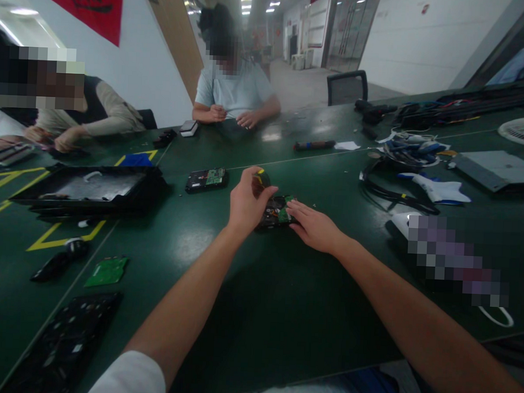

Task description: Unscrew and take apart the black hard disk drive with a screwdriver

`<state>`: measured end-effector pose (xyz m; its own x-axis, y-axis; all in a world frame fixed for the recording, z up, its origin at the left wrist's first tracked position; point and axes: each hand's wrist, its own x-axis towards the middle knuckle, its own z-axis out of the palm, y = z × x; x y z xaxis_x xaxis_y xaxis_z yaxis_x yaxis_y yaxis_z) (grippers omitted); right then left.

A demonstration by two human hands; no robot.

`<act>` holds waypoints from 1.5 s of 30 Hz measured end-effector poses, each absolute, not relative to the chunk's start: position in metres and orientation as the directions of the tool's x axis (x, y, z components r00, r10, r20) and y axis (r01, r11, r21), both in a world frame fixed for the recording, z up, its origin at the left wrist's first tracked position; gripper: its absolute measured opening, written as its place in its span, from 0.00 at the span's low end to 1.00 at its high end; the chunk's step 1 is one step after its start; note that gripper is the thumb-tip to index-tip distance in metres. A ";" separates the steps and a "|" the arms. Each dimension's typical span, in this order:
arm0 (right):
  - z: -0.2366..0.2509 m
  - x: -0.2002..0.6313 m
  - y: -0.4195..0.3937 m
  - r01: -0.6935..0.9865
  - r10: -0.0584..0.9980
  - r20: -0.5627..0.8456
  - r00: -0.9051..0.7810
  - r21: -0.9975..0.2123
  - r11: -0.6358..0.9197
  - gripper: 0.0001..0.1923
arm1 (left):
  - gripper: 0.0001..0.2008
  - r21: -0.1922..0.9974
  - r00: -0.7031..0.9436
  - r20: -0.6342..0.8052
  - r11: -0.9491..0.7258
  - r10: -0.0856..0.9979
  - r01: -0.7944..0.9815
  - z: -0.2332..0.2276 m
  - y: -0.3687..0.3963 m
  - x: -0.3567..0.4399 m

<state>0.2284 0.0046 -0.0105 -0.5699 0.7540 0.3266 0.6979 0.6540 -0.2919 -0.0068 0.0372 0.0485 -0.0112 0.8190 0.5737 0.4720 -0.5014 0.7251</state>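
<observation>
A hard drive (275, 211) with a green circuit board lies on the green table in front of me. My left hand (248, 199) is closed around a screwdriver (262, 176) with a dark and yellow handle, held over the drive's left part. The screwdriver's tip is hard to make out. My right hand (315, 223) grips the drive's right end, fingers on the board and thumb at the near side. Another hard drive (206, 180) rests farther left, apart from both hands.
Stacked black trays (88, 189) stand left. A loose green circuit board (106, 271) and black panel (64, 344) lie nearer. Cables (403, 150), a grey metal box (497, 169) and a white-strapped pouch (454, 260) are right. Two people (232, 91) work across the table.
</observation>
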 end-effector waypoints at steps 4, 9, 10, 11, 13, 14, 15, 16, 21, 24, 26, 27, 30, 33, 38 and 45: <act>-0.009 0.228 0.004 0.695 0.756 0.329 -0.566 -0.304 0.652 0.27 | 0.24 0.680 0.042 0.601 -0.538 0.798 0.497 0.051 0.034 -0.005; -0.007 0.228 0.003 0.698 0.750 0.322 -0.577 -0.282 0.658 0.27 | 0.25 0.649 0.115 0.610 -0.578 0.784 0.496 0.052 0.033 -0.004; -0.007 0.228 0.002 0.698 0.750 0.323 -0.577 -0.282 0.658 0.27 | 0.25 0.649 0.126 0.611 -0.585 0.782 0.486 0.052 0.034 -0.004; -0.007 0.228 0.002 0.697 0.750 0.324 -0.576 -0.284 0.658 0.27 | 0.25 0.652 0.134 0.609 -0.590 0.782 0.476 0.051 0.034 -0.004; -0.007 0.228 0.002 0.694 0.749 0.331 -0.574 -0.288 0.660 0.27 | 0.26 0.665 0.144 0.601 -0.591 0.786 0.456 0.050 0.035 -0.005; -0.007 0.228 0.002 0.694 0.748 0.334 -0.573 -0.289 0.660 0.27 | 0.26 0.674 0.148 0.594 -0.590 0.791 0.444 0.050 0.036 -0.006; -0.007 0.228 0.003 0.694 0.748 0.336 -0.572 -0.289 0.660 0.27 | 0.27 0.684 0.153 0.587 -0.588 0.795 0.433 0.050 0.036 -0.006; -0.008 0.228 0.003 0.694 0.749 0.337 -0.571 -0.290 0.659 0.27 | 0.27 0.692 0.158 0.579 -0.585 0.800 0.423 0.050 0.037 -0.007; -0.008 0.228 0.003 0.697 0.751 0.330 -0.572 -0.288 0.657 0.27 | 0.33 0.711 0.205 0.558 -0.590 0.804 0.382 0.052 0.035 -0.008; -0.008 0.227 0.004 0.690 0.747 0.330 -0.578 -0.292 0.663 0.26 | 0.32 0.716 0.261 0.555 -0.613 0.790 0.334 0.056 0.032 -0.008; -0.006 0.227 0.004 0.683 0.737 0.339 -0.585 -0.285 0.673 0.25 | 0.28 0.729 0.312 0.535 -0.615 0.786 0.300 0.059 0.030 -0.008; -0.004 0.227 0.004 0.682 0.732 0.346 -0.587 -0.275 0.677 0.24 | 0.27 0.744 0.336 0.518 -0.608 0.787 0.278 0.060 0.030 -0.009; 0.002 0.229 0.004 0.707 0.732 0.361 -0.578 -0.228 0.670 0.20 | 0.24 0.803 0.382 0.469 -0.565 0.796 0.191 0.063 0.029 -0.010; 0.008 0.231 0.002 0.747 0.759 0.348 -0.551 -0.200 0.634 0.15 | 0.23 0.853 0.392 0.452 -0.517 0.801 0.073 0.065 0.029 -0.010; 0.008 0.234 -0.004 0.809 0.813 0.321 -0.486 -0.187 0.557 0.17 | 0.16 0.888 0.346 0.426 -0.459 0.836 0.013 0.069 0.028 -0.006; 0.006 0.239 -0.005 0.815 0.841 0.242 -0.484 -0.228 0.534 0.19 | 0.11 0.927 0.171 0.369 -0.375 0.914 0.002 0.077 0.024 -0.003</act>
